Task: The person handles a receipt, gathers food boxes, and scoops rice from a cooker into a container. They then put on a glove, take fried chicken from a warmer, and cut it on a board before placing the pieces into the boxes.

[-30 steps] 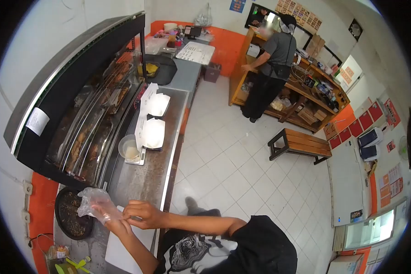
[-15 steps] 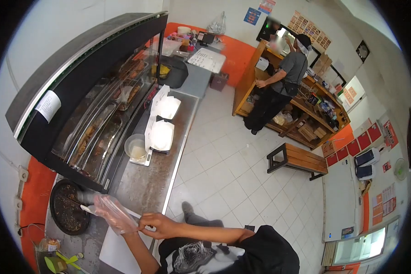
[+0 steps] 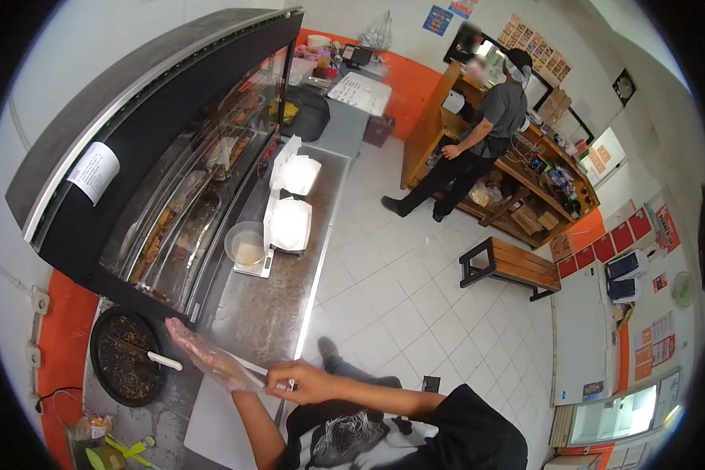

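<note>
"My left hand (image 3: 204,352) has straightened out inside the plastic glove (image 3: 231,370), which was baggy and bunched over my fingers a second ago. Over by the wooden shelves (image 3: 423,129), the other person (image 3: 500,117) has put a foot out to the side."

"How do your hands stand now?"

"The left is stretched out flat, fingers together, with nothing in its grasp. The right hand (image 3: 301,381) is bare and curled at my left wrist, thumb and finger pinching the glove's cuff."

"So where's the glove, exactly?"

"On my left hand, above the bench (image 3: 243,313), near the white board (image 3: 219,427) and the black pan (image 3: 97,362)."

"What could go wrong?"

"Tearing, mostly. The film looks thin, so a hard tug at the cuff could split it. My fingertips are also near the lower corner of the food case (image 3: 164,133); I can't tell if they touch, but snagging there might nick the plastic."

"And that white handle (image 3: 164,360) over the pan?"

"It's close to my gloved fingers, so a careless sweep could knock it."
</note>
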Motion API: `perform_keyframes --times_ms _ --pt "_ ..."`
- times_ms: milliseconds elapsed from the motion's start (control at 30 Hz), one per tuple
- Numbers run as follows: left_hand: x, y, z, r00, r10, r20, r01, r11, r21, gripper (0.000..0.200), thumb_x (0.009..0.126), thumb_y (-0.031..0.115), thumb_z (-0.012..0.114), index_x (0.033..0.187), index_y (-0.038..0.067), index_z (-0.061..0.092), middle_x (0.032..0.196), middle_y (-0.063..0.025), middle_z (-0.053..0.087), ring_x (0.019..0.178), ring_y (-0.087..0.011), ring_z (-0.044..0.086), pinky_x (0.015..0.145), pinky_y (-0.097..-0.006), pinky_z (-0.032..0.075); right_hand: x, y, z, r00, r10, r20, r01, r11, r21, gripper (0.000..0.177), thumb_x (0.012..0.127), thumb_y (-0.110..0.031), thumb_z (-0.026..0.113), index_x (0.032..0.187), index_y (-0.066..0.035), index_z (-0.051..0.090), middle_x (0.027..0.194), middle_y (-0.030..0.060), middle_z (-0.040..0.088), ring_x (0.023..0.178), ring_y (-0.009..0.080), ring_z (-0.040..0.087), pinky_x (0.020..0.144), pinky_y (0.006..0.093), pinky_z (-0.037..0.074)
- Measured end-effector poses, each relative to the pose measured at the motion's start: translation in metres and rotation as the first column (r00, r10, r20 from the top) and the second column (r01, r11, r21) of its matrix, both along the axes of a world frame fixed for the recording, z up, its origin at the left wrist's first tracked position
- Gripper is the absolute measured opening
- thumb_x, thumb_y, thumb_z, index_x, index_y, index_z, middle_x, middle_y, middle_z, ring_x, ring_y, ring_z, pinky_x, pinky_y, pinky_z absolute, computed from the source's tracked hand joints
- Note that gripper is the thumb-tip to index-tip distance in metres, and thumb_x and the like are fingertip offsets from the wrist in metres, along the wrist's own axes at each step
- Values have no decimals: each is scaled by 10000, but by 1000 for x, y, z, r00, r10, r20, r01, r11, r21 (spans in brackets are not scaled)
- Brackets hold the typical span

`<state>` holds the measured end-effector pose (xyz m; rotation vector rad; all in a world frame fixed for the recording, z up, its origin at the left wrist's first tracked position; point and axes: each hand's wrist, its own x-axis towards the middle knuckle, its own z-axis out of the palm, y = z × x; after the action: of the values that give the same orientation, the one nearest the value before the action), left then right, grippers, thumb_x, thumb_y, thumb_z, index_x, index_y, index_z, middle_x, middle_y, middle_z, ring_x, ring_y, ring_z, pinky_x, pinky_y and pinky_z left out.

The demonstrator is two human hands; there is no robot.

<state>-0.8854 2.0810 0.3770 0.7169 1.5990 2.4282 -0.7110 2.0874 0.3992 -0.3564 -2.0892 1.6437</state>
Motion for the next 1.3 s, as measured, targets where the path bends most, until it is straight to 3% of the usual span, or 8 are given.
perform_keyframes --times_ms 67,167,367,833,1033,1067,1133,1300 --pt "-18 5 -16 907 207 -366 -309 919 -246 703 987 561 314 1463 44 300 1518 -167 298 1410 -300 288 1170 -428 207 14 16 -10 997 -61 49 62 998 -18 73 860 -95 645 906 -42 623 803 85 626 698 214 587 611 299 450" --pt "-32 25 -10 890 352 -289 -455 667 -590 711 957 528 453 1441 25 315 1443 -217 369 1338 -355 379 1116 -468 319 60 45 -52 898 -263 353 238 965 113 169 907 -222 595 1006 -92 639 900 106 690 778 246 662 677 334 502" --pt "-44 34 -30 816 378 -438 -572 637 -516 680 906 456 602 1370 9 386 1355 -214 430 1281 -364 431 1088 -481 360 201 50 -171 576 -637 513 499 771 396 186 886 -260 585 972 -119 671 780 96 686 610 234 633 595 364 504" --pt "-57 81 -65 730 541 -418 -680 508 -529 689 874 367 684 1372 -7 391 1315 -213 445 1178 -348 535 980 -470 488 293 89 -346 336 -139 931 181 980 81 318 800 -324 628 1047 -135 692 959 136 706 864 311 683 804 381 539" --pt "-46 109 -55 662 600 -449 -748 492 -446 554 870 282 703 1274 -26 483 1162 -188 566 1136 -300 528 953 -409 448 296 185 -389 588 -173 790 247 969 29 236 799 -239 641 968 -79 682 827 152 698 669 222 689 587 357 550" --pt "-45 111 -51 455 399 -796 -885 304 -354 551 877 252 694 1301 -6 457 1219 -178 533 1137 -288 533 964 -401 457 289 208 -379 594 -165 788 203 978 51 229 808 -236 644 966 -75 682 794 139 693 633 204 678 547 345 539" --pt "-40 132 -63 751 538 -382 -659 649 -381 615 911 264 653 1396 27 357 1381 -168 401 1163 -286 534 965 -412 477 273 247 -350 570 -126 812 244 970 -20 221 824 -236 636 967 -76 686 744 110 686 593 182 660 514 328 527" --pt "-28 174 -20 832 337 -440 -535 698 -477 675 892 302 669 1416 5 363 1371 -205 439 1174 -327 564 987 -405 467 243 326 -363 676 -68 734 135 990 -33 211 872 -213 558 969 -78 688 766 84 692 548 161 606 520 291 508"
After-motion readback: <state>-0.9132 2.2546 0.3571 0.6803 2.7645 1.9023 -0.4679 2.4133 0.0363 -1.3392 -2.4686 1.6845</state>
